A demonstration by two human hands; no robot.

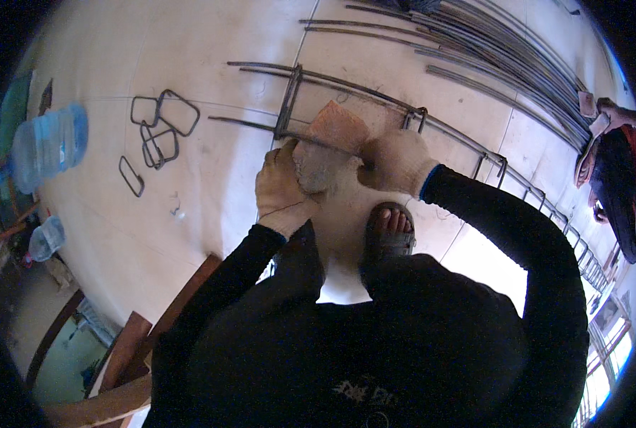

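Observation:
A long steel rebar cage (353, 87) of dark rods and rectangular stirrups lies across the floor, running off to the right. My left hand (278, 191), in a pale work glove, is closed at the near corner of its end stirrup (288, 103). My right hand (401, 162), gloved too, is a fist over the cage's near rod. Its fingers are partly blurred, and whatever they hold is hidden. Between my hands, a reddish, rough-edged flat piece (339, 123) lies beneath the near rod, beside a grey, rough patch (318, 170).
Several loose stirrups (159, 146) lie on the left. A bundle of rods (503, 60) spans the far right, near another person's hand (617, 114). Large clear plastic bottles (50, 146) stand far left. Brown wooden pieces (182, 303) are at lower left. My sandalled foot (390, 228) is close by.

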